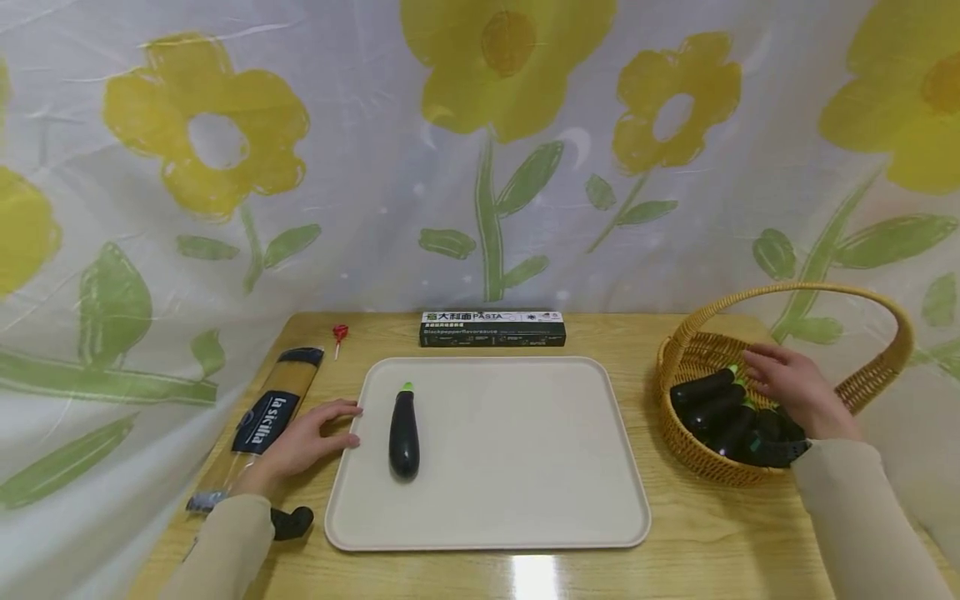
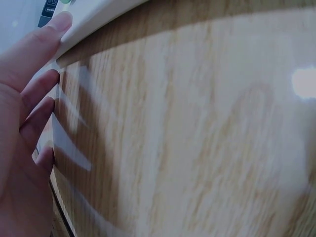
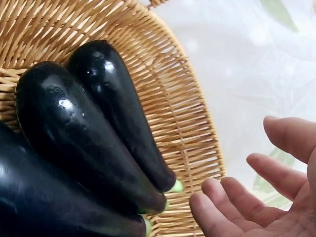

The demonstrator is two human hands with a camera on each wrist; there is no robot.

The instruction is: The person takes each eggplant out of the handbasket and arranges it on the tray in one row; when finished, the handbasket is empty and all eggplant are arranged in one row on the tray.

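Note:
Several dark eggplants (image 3: 79, 128) with green stem ends lie side by side in a wicker basket (image 1: 678, 425) on the right. Over the basket, under its arched handle, my right hand (image 1: 798, 387) is held with spread fingers near the stem ends, apart from them in the right wrist view (image 3: 266, 192). One more eggplant (image 1: 405, 437) lies on the left part of a cream tray (image 1: 517, 450), stem pointing away. At the tray's left edge, my left hand (image 1: 307, 437) has its fingers loosely extended; its thumb lies at the rim in the left wrist view.
A pack of spaghetti (image 1: 270, 408) lies left of the tray, partly behind the left hand. A red lollipop (image 1: 340, 335) lies near the back left. Behind the tray stands a black and white pasta box (image 1: 492, 330). A flowered cloth (image 1: 360, 208) hangs at the back.

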